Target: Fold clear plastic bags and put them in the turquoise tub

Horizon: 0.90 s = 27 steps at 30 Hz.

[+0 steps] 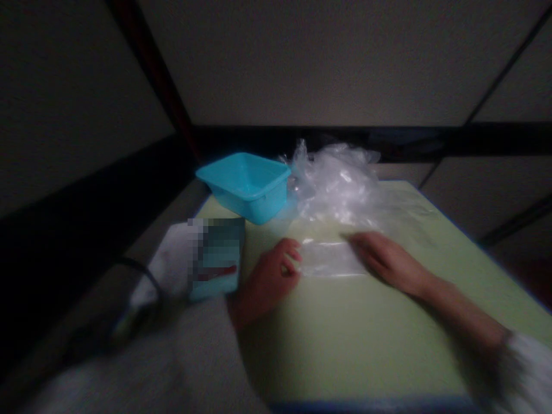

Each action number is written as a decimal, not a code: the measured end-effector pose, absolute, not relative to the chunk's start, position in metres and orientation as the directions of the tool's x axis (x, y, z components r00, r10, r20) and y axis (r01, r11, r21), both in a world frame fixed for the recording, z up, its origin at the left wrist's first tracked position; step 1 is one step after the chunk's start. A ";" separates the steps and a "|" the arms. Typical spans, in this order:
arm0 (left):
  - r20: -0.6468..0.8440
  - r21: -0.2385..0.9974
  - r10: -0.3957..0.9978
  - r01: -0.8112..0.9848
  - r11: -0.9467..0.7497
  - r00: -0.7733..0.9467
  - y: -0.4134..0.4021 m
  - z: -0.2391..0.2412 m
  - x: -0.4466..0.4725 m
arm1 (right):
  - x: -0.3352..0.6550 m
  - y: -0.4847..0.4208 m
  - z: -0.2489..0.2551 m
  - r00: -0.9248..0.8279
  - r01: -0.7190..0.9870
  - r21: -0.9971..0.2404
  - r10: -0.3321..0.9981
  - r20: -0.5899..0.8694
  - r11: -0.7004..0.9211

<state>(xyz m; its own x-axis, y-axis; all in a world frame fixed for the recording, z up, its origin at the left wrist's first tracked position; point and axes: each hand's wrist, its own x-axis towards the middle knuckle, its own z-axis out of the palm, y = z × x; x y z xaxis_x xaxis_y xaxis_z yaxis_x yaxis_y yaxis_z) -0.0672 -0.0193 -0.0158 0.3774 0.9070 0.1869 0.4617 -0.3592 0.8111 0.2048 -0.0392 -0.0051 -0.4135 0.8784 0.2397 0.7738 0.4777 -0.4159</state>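
Note:
A flat clear plastic bag (332, 260) lies on the table between my two hands. At its left end, my left hand (276, 269) has thumb and fingers curled in a pinch on the bag's edge. My right hand (386, 261) rests over the right end, its fingers stretched out and lying low on the plastic; motion blurs their tips. Just beyond the hands rises a loose heap of clear plastic bags (340, 184), crumpled and shiny.
A blue plastic basin (267, 201) stands at the back left, beside the heap. Nearer, left of my left hand, lies a flat greenish object (219, 259), partly pixelated, with a red strip. The green tabletop (345, 345) has blue edges. A panelled wall (323, 69) closes off the back.

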 end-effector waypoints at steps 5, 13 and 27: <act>0.183 0.768 0.918 0.533 -0.356 0.351 -0.014 -0.013 -0.071 | 0.199 -0.047 0.006 -0.367 0.714 -0.569 0.910 0.192 0.408; 0.444 0.451 0.804 0.677 -0.581 0.395 -0.010 -0.015 -0.080 | 0.190 -0.053 0.009 -0.523 0.397 -0.851 0.846 0.098 0.344; 0.134 0.367 0.354 0.286 -0.885 0.926 -0.054 -0.001 -0.057 | 0.194 -0.047 0.005 -0.537 0.499 -0.740 0.831 0.144 0.451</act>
<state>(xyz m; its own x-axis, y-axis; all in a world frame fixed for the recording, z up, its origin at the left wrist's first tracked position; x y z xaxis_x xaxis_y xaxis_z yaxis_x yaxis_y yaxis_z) -0.0567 -0.0543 -0.0007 0.9256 0.3541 0.1337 0.2858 -0.8854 0.3666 0.1944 -0.0470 0.0045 -0.5371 0.8312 0.1439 0.4991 0.4507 -0.7401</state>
